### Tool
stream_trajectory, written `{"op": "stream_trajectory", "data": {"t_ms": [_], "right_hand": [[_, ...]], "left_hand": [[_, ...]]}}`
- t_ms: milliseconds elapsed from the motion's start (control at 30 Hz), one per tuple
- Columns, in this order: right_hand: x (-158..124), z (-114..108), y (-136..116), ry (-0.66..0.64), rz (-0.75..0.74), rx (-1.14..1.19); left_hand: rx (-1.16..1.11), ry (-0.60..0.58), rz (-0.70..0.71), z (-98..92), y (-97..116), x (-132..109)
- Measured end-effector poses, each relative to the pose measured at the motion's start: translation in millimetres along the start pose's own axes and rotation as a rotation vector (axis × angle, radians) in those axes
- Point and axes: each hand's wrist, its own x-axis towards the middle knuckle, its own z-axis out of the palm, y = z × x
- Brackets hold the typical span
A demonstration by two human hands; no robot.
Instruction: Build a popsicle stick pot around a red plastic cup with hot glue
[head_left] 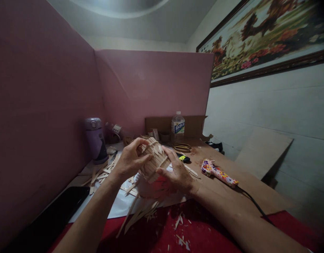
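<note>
Between my two hands, above the table, is a small structure made of wooden craft sticks (154, 160), its pale slats side by side with strips across them. My left hand (131, 158) grips its left side, thumb on the near face and fingers over the top edge. On the right side, my right hand (177, 172) holds it with the thumb low on the face and the fingers behind. Loose craft sticks (98, 175) lie scattered left of and below the structure on white paper (117, 203).
At the right lies a flower-patterned glue gun (218, 173) with a black cord. Scissors (181, 147), a plastic bottle (178, 126) and a yellow-black tool (183, 158) are farther back. A purple flask (96, 142) stands left. Wood scraps (179, 221) litter the red cloth (204, 232).
</note>
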Motion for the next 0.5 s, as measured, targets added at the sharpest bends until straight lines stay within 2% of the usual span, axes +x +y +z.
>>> {"op": "stream_trajectory", "data": {"t_ms": [167, 300, 500], "right_hand": [[-2, 2, 1, 0.053, -0.048, -0.054], [-6, -1, -5, 0.155, -0.176, -0.15], [-8, -6, -14, 0.132, -0.331, -0.259]], "left_hand": [[-0.027, -0.007, -0.017, -0.7, -3, 1], [-0.019, -0.006, -0.021, -0.8, -2, 1], [0.015, 0.005, 0.005, 2.1, 3, -1]]}}
